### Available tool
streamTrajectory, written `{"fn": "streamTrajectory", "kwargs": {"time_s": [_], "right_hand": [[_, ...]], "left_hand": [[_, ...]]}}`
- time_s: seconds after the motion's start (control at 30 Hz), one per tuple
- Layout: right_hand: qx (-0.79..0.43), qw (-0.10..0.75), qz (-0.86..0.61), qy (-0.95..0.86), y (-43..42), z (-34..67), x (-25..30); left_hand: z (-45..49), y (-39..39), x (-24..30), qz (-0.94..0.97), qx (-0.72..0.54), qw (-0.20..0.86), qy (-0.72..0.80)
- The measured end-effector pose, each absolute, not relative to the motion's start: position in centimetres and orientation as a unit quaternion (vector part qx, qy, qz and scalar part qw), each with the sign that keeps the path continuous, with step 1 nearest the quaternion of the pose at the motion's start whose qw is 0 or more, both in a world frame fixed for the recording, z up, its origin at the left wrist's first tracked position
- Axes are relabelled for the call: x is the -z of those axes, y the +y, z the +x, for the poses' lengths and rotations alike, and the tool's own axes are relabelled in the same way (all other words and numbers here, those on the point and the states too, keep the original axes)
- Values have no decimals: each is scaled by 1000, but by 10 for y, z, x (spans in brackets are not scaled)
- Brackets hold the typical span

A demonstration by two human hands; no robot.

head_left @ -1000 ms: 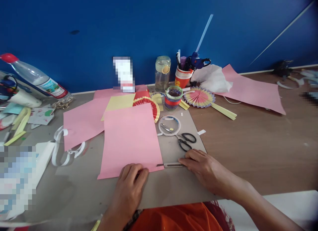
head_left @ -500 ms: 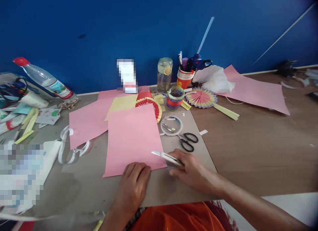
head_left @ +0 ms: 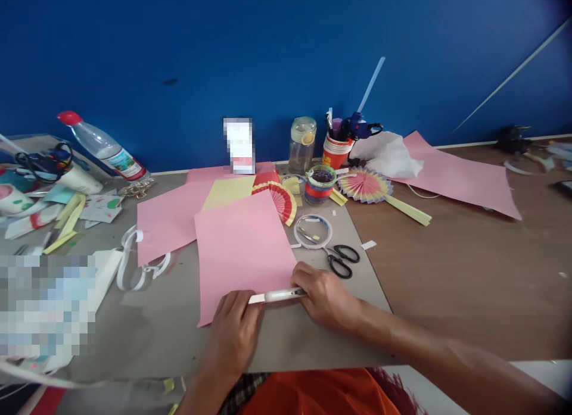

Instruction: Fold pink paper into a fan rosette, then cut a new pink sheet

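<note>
A pink paper sheet lies before me on the table. My left hand is closed on its near edge, fingers together. In my right hand is a white utility knife, its blade pointing left, close to my left fingers. The right fingers also rest at the sheet's near right corner; whether they pinch the paper is hidden. Beyond that hand are black-handled scissors and a white tape roll.
A pleated red paper fan, a small jar and a cup of tools stand or lie behind the sheet. A pleated rosette and another pink sheet are to the right. A plastic bottle leans at the left.
My right hand has moved slightly left onto the sheet's near corner, and the knife has swung nearly level toward my left hand. The sheet is slightly turned.
</note>
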State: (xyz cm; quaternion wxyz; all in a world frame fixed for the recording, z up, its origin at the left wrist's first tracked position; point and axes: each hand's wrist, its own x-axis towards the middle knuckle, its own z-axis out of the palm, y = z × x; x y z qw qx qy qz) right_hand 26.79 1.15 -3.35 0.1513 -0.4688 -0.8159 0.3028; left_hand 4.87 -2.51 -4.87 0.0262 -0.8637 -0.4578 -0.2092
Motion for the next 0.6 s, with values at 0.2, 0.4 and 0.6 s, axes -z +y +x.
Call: {"fn": "streamTrajectory", "kwargs": {"time_s": [0.2,0.4,0.6], "right_hand": [[-290,111,-461,-831,10,269,33],[-299,154,-464,-819,10,269,38],[-279,238,-449,-815,6,269,47]], "left_hand": [[13,-38,52,-843,213,25,-493],[4,-39,53,-840,195,54,-503],[19,-29,45,-837,227,82,-491]]}}
